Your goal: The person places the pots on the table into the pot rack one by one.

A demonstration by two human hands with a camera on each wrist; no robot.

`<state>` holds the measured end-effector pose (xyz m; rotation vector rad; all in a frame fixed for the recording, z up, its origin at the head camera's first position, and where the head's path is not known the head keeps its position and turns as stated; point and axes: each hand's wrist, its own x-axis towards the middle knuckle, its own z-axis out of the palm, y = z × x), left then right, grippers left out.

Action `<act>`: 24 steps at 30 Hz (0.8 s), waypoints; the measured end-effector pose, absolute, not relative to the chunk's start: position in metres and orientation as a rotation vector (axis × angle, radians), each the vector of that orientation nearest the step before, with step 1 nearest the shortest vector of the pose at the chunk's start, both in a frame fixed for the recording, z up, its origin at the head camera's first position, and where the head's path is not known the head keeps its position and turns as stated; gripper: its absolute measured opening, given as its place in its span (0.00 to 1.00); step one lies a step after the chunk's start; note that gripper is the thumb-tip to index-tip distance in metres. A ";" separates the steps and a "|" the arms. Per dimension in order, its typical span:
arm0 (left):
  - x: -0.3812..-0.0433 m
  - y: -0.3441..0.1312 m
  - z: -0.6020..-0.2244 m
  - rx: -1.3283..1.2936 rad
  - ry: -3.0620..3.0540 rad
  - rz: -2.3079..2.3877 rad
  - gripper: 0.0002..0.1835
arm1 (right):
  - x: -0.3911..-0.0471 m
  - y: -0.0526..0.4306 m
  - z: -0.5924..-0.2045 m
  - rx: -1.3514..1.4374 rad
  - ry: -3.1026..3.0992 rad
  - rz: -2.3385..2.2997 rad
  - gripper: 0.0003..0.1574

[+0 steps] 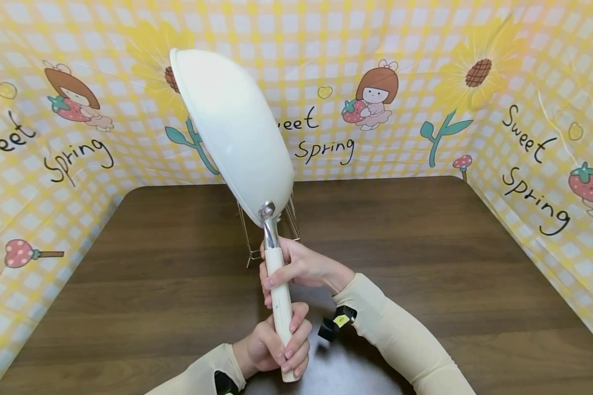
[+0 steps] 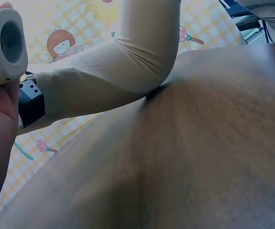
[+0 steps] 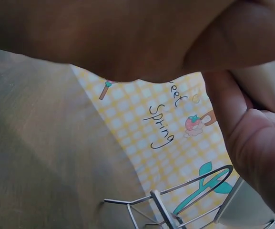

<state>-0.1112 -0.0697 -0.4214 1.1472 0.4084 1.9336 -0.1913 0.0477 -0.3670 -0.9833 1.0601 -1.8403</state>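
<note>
A white frying pan (image 1: 237, 126) is held up and tilted on its side, its smooth outer face turned to the right. My left hand (image 1: 277, 343) grips the lower end of its cream handle (image 1: 281, 299), fingers curled round it. Higher up, just below the metal neck, my right hand (image 1: 301, 266) holds the same handle between thumb and fingers. Behind the pan stands a metal wire rack (image 1: 291, 219), partly hidden by it; its bars also show in the right wrist view. The handle's hollow butt end (image 2: 11, 43) appears in the left wrist view.
A dark brown wooden table (image 1: 400, 230) lies under the hands. Yellow checked cloth (image 1: 257, 22) with printed flowers and lettering walls it at the back and both sides. A black wrist camera (image 1: 331, 326) sits on the right wrist.
</note>
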 end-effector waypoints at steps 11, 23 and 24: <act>-0.112 -0.071 -0.437 1.077 0.425 1.964 0.17 | -0.194 0.047 -0.376 -0.933 1.075 -1.831 0.23; -0.107 -0.073 -0.445 0.969 0.416 2.003 0.16 | -0.196 0.047 -0.393 -0.831 1.058 -1.847 0.22; -0.107 -0.073 -0.446 0.966 0.415 2.004 0.16 | -0.196 0.047 -0.394 -0.830 1.058 -1.846 0.22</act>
